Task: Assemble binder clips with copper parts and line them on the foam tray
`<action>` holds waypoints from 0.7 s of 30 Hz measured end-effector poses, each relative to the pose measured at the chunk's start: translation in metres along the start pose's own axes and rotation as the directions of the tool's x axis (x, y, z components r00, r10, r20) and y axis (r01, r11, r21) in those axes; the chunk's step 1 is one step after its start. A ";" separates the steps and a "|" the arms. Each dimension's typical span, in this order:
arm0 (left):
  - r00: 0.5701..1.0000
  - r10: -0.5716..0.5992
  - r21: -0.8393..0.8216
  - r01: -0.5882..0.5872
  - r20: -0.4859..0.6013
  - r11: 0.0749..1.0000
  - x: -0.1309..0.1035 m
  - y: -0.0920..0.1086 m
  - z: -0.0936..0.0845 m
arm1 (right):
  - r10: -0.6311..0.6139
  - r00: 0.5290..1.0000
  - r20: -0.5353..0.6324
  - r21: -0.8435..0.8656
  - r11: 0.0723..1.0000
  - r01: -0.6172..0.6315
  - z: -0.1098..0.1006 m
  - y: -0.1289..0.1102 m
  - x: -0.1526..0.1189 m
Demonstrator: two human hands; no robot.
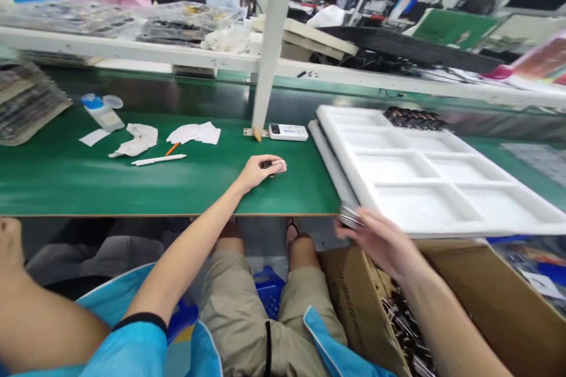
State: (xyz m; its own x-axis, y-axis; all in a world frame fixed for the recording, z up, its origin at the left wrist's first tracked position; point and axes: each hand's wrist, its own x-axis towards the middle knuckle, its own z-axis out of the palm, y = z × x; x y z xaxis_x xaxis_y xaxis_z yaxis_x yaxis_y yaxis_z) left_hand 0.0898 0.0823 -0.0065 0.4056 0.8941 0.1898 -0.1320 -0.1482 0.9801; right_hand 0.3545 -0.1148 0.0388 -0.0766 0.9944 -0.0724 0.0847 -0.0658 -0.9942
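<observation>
My left hand (pixel 259 171) rests over the green table (pixel 212 188), its fingers closed round a small black and pinkish part (pixel 278 166). Near the table's front edge, beside the white foam tray (pixel 398 224), my right hand (pixel 380 235) grips a flat silvery metal part (pixel 350 215); this hand is blurred. Below my right forearm stands an open cardboard box (pixel 354 300) with many dark metal parts (pixel 404 330) in it.
A white device (pixel 288 132) lies by the upright post (pixel 269 41). Black parts (pixel 415 118) sit on the foam tray's back corner. To the left are a pen (pixel 159 159), papers (pixel 194 133) and a bottle (pixel 102 113). A co-worker's bare arm (pixel 44 318) shows at lower left.
</observation>
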 end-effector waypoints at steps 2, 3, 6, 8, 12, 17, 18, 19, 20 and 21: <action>0.999 -0.028 -0.016 0.028 0.045 0.999 -0.001 0.005 -0.002 | 0.003 0.999 0.054 0.181 0.983 -0.013 0.021 0.004 0.031; 0.998 -0.034 -0.025 0.035 0.050 0.999 -0.001 0.006 -0.003 | 0.002 0.998 0.062 0.263 0.965 -0.019 0.031 0.007 0.051; 0.999 -0.048 -0.067 0.048 0.005 0.997 -0.001 0.009 -0.004 | 0.008 1.000 -0.001 0.403 0.915 -0.007 0.051 0.018 0.108; 0.997 -0.066 -0.092 0.063 -0.030 0.994 -0.001 0.009 -0.004 | 0.000 0.999 -0.047 0.435 0.900 0.021 0.052 0.025 0.133; 0.995 -0.087 -0.103 0.082 -0.050 0.991 -0.002 0.012 -0.004 | -0.062 0.997 -0.045 0.375 0.924 0.074 0.043 0.031 0.148; 0.996 -0.088 -0.076 0.086 -0.020 0.993 -0.002 0.016 -0.003 | -0.135 0.991 0.024 0.266 0.956 0.124 0.041 0.033 0.143; 0.996 -0.085 -0.065 0.084 -0.007 0.994 -0.002 0.016 -0.002 | -0.140 0.990 0.028 0.254 0.959 0.129 0.042 0.033 0.142; 0.997 -0.081 -0.055 0.082 0.006 0.995 -0.002 0.015 -0.002 | -0.148 0.989 0.029 0.241 0.961 0.137 0.042 0.033 0.142; 0.997 -0.080 -0.043 0.080 0.020 0.996 -0.002 0.014 -0.003 | -0.159 0.987 0.033 0.224 0.963 0.147 0.043 0.033 0.141; 0.996 -0.078 -0.029 0.079 0.034 0.996 -0.002 0.013 -0.003 | -0.170 0.985 0.039 0.204 0.966 0.159 0.044 0.033 0.141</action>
State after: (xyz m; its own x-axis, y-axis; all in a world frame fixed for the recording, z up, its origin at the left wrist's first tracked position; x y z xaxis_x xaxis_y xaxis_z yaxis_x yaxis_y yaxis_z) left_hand 0.0847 0.0799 0.0060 0.4451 0.8881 0.1145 -0.1258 -0.0646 0.9899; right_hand 0.3031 0.0197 -0.0076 -0.1288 0.9871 0.0947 -0.1327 0.0774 -0.9881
